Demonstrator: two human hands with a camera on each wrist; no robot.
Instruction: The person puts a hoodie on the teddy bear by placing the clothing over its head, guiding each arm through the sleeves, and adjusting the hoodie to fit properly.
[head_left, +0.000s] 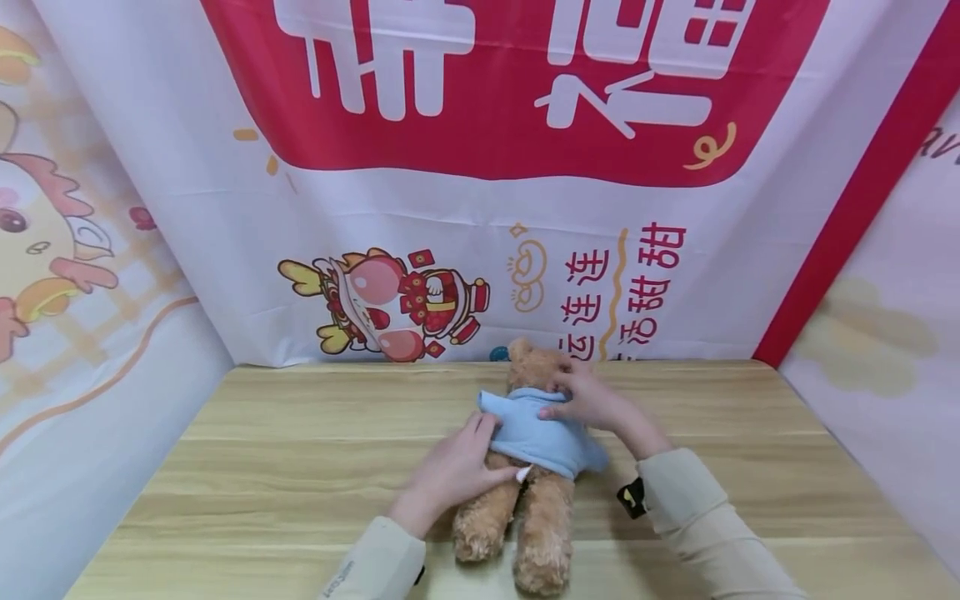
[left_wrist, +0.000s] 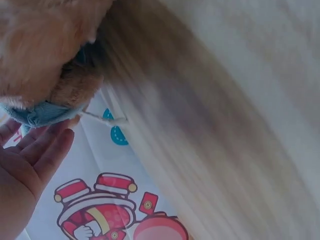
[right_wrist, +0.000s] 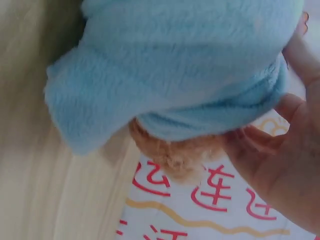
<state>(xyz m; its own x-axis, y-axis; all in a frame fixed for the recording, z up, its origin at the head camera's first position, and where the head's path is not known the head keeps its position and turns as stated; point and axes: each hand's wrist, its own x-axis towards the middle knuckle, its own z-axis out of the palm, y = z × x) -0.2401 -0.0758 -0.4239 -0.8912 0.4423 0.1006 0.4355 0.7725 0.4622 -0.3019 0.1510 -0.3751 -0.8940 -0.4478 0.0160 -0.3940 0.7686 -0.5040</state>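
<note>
A brown teddy bear (head_left: pixel 543 529) in a light blue shirt (head_left: pixel 532 433) lies on the wooden table, its head toward the back and its legs toward me. My right hand (head_left: pixel 588 400) grips the bear around the neck, with the thumb on the collar. In the right wrist view, the shirt (right_wrist: pixel 185 65) covers the bear's body and brown fur (right_wrist: pixel 172 155) shows below the collar. My left hand (head_left: pixel 453 467) rests on the bear's side at the shirt hem, thumb near a small white tag (head_left: pixel 522 473). Its fingers look fairly straight against the blue cloth (left_wrist: pixel 42 114) in the left wrist view.
The wooden table (head_left: pixel 300 467) extends to both sides of the bear. A white and red printed cloth (head_left: pixel 420 200) hangs along its back edge. More printed cloth hangs at the left (head_left: pixel 135 208) and right (head_left: pixel 877 333).
</note>
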